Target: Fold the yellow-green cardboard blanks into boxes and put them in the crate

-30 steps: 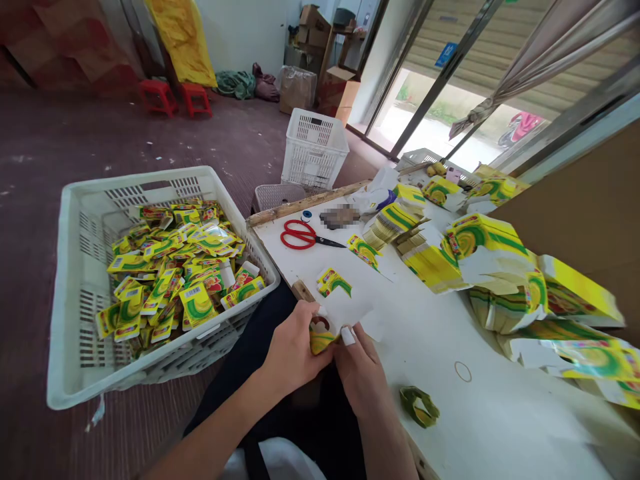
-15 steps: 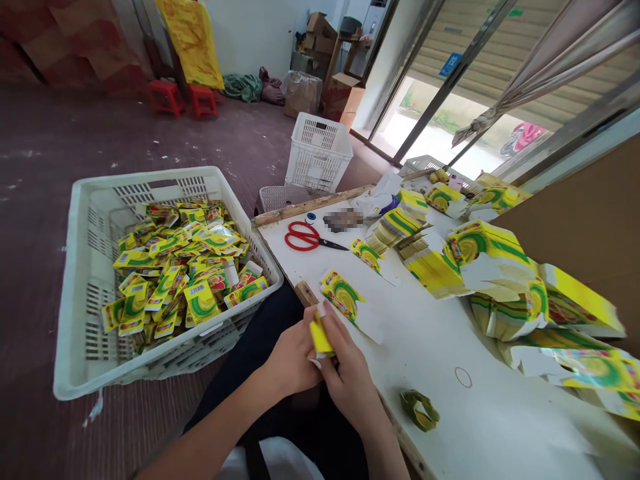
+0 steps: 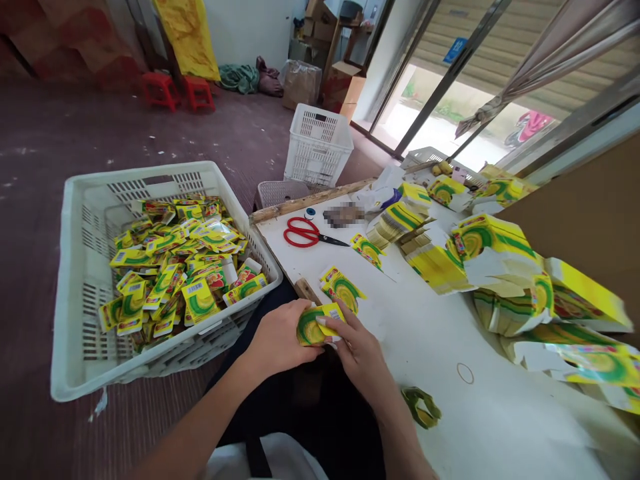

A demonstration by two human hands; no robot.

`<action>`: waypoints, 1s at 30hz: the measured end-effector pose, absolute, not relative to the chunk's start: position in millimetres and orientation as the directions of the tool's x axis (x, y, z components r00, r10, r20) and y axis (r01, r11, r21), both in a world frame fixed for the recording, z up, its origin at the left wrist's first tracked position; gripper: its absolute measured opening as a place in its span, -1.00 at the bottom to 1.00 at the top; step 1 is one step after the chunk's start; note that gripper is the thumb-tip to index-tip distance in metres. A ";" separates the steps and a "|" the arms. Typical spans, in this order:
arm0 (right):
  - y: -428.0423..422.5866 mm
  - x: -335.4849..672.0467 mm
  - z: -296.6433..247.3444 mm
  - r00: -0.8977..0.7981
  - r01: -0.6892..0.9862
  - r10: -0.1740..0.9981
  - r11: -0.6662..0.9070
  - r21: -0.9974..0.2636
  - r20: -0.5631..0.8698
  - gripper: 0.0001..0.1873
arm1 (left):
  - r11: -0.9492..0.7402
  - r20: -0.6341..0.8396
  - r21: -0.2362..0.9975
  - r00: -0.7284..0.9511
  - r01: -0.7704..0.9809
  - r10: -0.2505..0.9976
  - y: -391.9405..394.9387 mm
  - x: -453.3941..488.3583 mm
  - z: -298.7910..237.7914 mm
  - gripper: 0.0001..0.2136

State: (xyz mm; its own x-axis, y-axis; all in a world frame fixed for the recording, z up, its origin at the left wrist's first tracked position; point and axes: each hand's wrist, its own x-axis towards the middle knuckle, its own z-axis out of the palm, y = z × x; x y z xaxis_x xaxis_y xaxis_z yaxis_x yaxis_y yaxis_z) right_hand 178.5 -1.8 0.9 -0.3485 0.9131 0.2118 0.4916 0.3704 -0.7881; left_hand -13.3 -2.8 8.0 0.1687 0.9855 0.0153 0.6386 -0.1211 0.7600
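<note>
Both hands have the box point(image 3: 311, 327), on the person's side of the scissors point(image 3: 319, 237). The left hand's point(image 3: 280, 337) grip is wrapped round one end; the right hand's point(image 3: 361, 347) grip pinches the other, fingertips on its face.

Uneven squeezing between the two grips could buckle the thin card or tear a flap; whether the ends are closed cannot be told. The box sits at the edge of the table point(image 3: 400, 327), so a loosened pinch might drop it into the lap. The right forearm lies close to the green coil point(image 3: 425, 421), and a careless elbow could shove it.

Counted from the scissors: one spool point(image 3: 311, 214) just beyond; two flat cards, one by the blade tips point(image 3: 367, 251), one nearer the person point(image 3: 344, 288); one band point(image 3: 458, 372) and the one coil, both nearer and rightward; one big crate point(image 3: 80, 253) leftward, its boxes too jumbled to count; two red stools point(image 3: 161, 89) point(image 3: 199, 93) far beyond, leftward.
</note>
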 end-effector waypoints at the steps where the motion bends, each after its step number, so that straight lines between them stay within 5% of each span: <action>1: -0.6 181.3 4.3 -0.382 0.483 0.908 0.354 -0.801 0.171 -0.65 | -0.115 -0.008 0.757 0.185 0.644 0.983 -2.0 -13.6 8.2 -0.49; 4: 0.4 185.8 9.4 -0.399 0.443 0.913 0.270 -0.855 0.082 -0.76 | -0.141 -0.023 0.746 0.236 0.650 0.971 -0.3 -11.2 10.4 -0.51; 7: -4.5 179.6 2.5 -0.246 0.385 0.965 0.184 -0.905 0.092 -0.83 | -0.160 -0.009 0.727 0.243 0.668 0.970 -0.6 -6.2 14.2 -0.53; 10: -9.1 173.1 -9.6 -0.157 0.259 0.981 0.151 -0.954 0.112 -0.74 | -0.120 -0.013 0.789 0.211 0.603 0.977 -3.0 -4.9 13.7 -0.52; 14: 5.1 186.9 -19.6 0.003 0.362 0.986 0.156 -0.919 0.168 -0.49 | -0.003 0.005 1.000 -0.140 0.011 0.990 -1.9 -15.2 2.2 -0.46; 16: 19.6 197.8 -22.9 0.095 0.498 0.979 0.111 -0.860 0.181 -0.57 | -0.029 -0.119 0.930 -0.375 -0.367 0.919 0.7 -21.6 -4.5 -0.50; 19: 38.0 203.5 -28.6 0.135 0.618 0.975 0.056 -0.784 0.176 -0.69 | 0.040 -0.335 0.784 -0.369 -0.620 0.867 0.1 -22.9 -9.5 -0.58; 23: 44.0 191.8 -32.9 0.152 0.712 0.975 0.005 -0.702 0.161 -0.76 | 0.226 -0.388 0.765 -0.151 -0.604 0.909 -9.3 -12.1 -6.4 -0.53; 30: 40.5 183.9 -25.3 0.215 0.704 0.968 -0.064 -0.707 0.127 -0.67 | 0.263 -0.353 0.818 -0.087 -0.511 0.931 -9.1 -7.1 -3.5 -0.55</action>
State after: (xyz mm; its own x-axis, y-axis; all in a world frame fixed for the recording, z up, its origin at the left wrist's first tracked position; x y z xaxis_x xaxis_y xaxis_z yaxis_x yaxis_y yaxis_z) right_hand 183.9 40.5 -25.3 0.2152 0.9683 0.1269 0.7044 -0.0639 -0.7069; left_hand -7.1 -9.1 -3.5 -0.0866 0.9315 -0.3534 -0.5109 0.2630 0.8184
